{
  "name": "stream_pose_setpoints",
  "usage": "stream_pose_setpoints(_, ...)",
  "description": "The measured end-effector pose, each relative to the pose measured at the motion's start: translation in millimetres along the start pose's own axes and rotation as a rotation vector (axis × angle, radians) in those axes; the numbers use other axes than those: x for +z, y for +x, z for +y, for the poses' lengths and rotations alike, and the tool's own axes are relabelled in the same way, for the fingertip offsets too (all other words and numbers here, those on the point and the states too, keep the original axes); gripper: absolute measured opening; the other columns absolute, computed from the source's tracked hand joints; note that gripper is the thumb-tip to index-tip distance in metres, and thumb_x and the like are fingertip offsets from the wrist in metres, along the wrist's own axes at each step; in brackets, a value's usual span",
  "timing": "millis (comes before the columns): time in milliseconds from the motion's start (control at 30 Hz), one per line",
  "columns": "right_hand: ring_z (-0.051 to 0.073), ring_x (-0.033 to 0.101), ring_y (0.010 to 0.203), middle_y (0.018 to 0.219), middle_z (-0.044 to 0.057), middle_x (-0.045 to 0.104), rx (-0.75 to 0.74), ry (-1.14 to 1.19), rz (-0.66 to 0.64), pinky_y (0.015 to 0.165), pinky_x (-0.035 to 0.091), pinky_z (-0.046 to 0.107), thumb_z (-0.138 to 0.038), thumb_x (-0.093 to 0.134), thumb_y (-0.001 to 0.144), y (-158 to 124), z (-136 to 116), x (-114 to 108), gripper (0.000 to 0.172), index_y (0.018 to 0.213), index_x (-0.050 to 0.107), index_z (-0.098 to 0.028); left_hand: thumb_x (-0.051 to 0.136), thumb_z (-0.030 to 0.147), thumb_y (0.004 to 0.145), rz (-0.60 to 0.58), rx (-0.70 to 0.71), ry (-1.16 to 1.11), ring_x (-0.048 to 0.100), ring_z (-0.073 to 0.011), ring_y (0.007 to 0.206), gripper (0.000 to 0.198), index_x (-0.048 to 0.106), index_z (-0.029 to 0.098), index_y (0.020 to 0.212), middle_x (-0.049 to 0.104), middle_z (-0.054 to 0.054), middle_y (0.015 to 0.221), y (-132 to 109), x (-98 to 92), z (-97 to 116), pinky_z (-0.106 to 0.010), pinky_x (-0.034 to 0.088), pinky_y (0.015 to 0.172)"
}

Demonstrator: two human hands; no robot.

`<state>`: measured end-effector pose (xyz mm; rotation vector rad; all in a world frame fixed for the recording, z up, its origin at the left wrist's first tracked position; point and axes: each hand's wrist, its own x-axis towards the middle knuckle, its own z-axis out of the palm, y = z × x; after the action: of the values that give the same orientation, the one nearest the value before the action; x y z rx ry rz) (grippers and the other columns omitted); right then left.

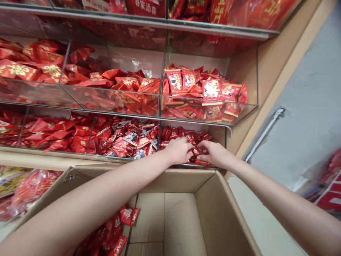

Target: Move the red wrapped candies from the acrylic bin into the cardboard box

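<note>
My left hand (179, 151) reaches into the lower right compartment, its fingers curved and a little apart beside the small shiny red packets (174, 132). Facing it from the right, my right hand (213, 153) has its thumb and forefinger spread at the same packets. Several packets lie in the gap between the two hands. No packet shows clearly gripped in either hand, though the undersides of the fingers are partly hidden. Below my forearms stands an open cardboard box (223, 206). Red packets with white print (112, 227) lie in its left part, partly covered by my left forearm.
Clear-walled shelf compartments hold red wrapped packets (211, 89) above my hands and more packets (130, 138) to the left. A shelf lip (191, 122) runs just above the hands. Bagged goods (34, 188) lie left of the box; a grey wall (298, 117) is at right.
</note>
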<state>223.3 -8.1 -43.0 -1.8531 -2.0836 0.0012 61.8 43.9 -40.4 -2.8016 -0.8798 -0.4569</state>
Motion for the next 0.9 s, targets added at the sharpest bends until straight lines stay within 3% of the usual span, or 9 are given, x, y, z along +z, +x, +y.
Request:
stream_pose_setpoints(67, 0.016, 0.056, 0.074, 0.081, 0.006, 0.061, -0.014, -0.083, 0.006, 0.066, 0.041, 0.024, -0.025, 0.061, 0.065, 3.3, -5.0, 0.5, 0.023, 0.085, 0.058, -0.015, 0.04, 0.041, 0.079, 0.005, -0.001, 0.0, 0.051, -0.0227, 0.09, 0.033, 0.058, 0.027, 0.102, 0.052, -0.007, 0.091, 0.3, 0.5, -0.2, -0.037, 0.041, 0.079)
stream_pose_setpoints(200, 0.016, 0.055, 0.071, 0.077, 0.007, 0.06, -0.043, -0.163, 0.019, 0.064, 0.04, 0.024, -0.029, 0.064, 0.063, 8.4, -11.2, -0.6, 0.023, 0.08, 0.059, -0.014, 0.04, 0.04, 0.078, 0.016, -0.01, 0.0, 0.051, -0.0224, 0.088, 0.031, 0.06, 0.025, 0.097, 0.051, -0.007, 0.089, 0.1, 1.9, -1.0, -0.036, 0.042, 0.078)
stream_pose_setpoints(433, 0.016, 0.058, 0.075, 0.081, 0.005, 0.064, 0.038, -0.057, -0.009, 0.063, 0.041, 0.022, -0.026, 0.065, 0.06, 6.7, -4.6, -8.5, 0.04, 0.097, 0.057, -0.014, 0.04, 0.037, 0.078, 0.017, -0.008, -0.021, 0.051, -0.0222, 0.088, 0.031, 0.058, 0.028, 0.103, 0.051, -0.006, 0.089, -1.1, 1.7, -1.6, -0.037, 0.042, 0.078)
stream_pose_setpoints(700, 0.018, 0.057, 0.078, 0.088, 0.009, 0.064, -0.152, -0.203, -0.004, 0.069, 0.04, 0.024, -0.031, 0.061, 0.066, 5.7, 3.8, -1.0, 0.034, 0.096, 0.062, -0.013, 0.041, 0.037, 0.078, 0.005, -0.018, -0.034, 0.051, -0.0215, 0.087, 0.03, 0.06, 0.027, 0.099, 0.051, -0.006, 0.089, -1.9, 0.5, 0.3, -0.036, 0.042, 0.078)
stream_pose_setpoints(900, 0.015, 0.056, 0.075, 0.079, 0.008, 0.063, -0.303, -0.198, 0.052, 0.07, 0.039, 0.023, -0.026, 0.046, 0.078, 2.6, -0.8, 0.2, 0.021, 0.084, 0.063, -0.015, 0.042, 0.035, 0.077, 0.016, -0.036, -0.041, 0.051, -0.0226, 0.092, 0.03, 0.056, 0.025, 0.103, 0.052, -0.007, 0.093, -0.1, 3.8, -1.5, -0.036, 0.041, 0.08)
